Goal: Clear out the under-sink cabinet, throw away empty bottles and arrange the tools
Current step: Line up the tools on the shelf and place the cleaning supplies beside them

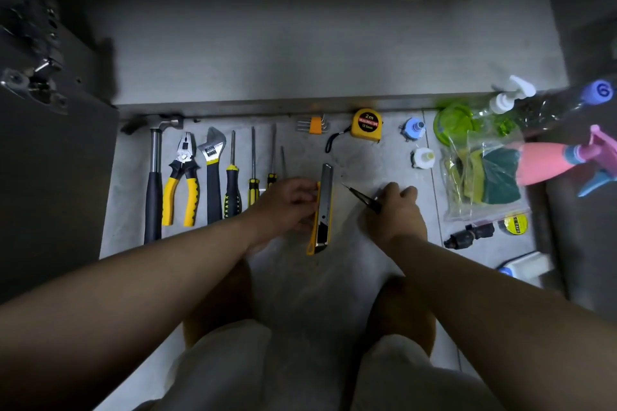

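Observation:
Tools lie in a row on the grey floor: a hammer [153, 177], yellow-handled pliers [183, 177], an adjustable wrench [212, 170] and several screwdrivers [232, 180]. My left hand [287, 203] holds the left side of a yellow utility knife [321, 210] that lies on the floor. My right hand [397, 210] grips thin black tweezers [362, 198], tip pointing up-left toward the knife. Farther back lie orange hex keys [314, 125] and a yellow tape measure [366, 125].
The open cabinet floor [300, 53] is behind the tools, with a door hinge [36, 77] at left. At right are a bag of sponges [484, 173], a pink spray bottle [547, 167], clear bottles [521, 103], two caps [414, 128], a tape roll [516, 223] and a black fitting [467, 235].

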Demonstrator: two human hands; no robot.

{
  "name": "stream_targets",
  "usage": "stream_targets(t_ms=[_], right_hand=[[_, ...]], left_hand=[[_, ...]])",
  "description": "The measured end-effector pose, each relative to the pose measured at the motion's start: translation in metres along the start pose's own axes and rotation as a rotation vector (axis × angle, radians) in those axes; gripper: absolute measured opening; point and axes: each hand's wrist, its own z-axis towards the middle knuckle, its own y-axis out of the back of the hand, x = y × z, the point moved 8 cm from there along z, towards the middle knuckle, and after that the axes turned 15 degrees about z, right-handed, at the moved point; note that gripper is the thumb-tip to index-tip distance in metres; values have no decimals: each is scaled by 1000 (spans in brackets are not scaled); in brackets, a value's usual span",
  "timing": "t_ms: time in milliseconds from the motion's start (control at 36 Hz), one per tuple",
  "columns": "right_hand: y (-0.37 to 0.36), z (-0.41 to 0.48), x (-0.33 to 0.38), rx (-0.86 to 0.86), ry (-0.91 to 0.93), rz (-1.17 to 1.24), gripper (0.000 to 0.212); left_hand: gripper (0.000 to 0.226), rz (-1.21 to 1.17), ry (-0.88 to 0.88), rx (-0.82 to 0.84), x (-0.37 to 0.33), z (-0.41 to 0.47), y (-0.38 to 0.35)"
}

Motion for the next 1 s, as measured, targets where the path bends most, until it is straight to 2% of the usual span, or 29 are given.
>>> stream_targets(t_ms=[83,194,306,389,722,778,806,889,944,1000], right_hand=[[-2,0,-8,3,1,-31,29],[-12,-2,6,45,111,-44,22],[-29,-6,38,100,179,11,20],[-42,-7,64,121,213,33,21],[-57,3,82,114,181,127,22],[-49,1,80,90,182,210,20],[-45,-1,77,105,146,331,22],[-51,-14,72,385,-98,801,28],[-55,-26,75,582,-137,838,25],[-53,-31,76,631,-100,809,13]], left_hand=[[43,-25,1,-40,0,2,3],[41,-83,-7,-110,-5,1,12],[29,-167,-43,-80,-16,-2,32],[29,-244,-71,-67,-19,-3,51],[25,-267,-41,-27,-1,-3,53],[23,-240,-41,-30,-3,-2,49],[22,-231,-40,-37,-4,-2,48],[20,-220,-39,-70,-8,0,41],[19,-228,-51,-91,-11,1,36],[21,-221,-59,-97,-15,2,31]])
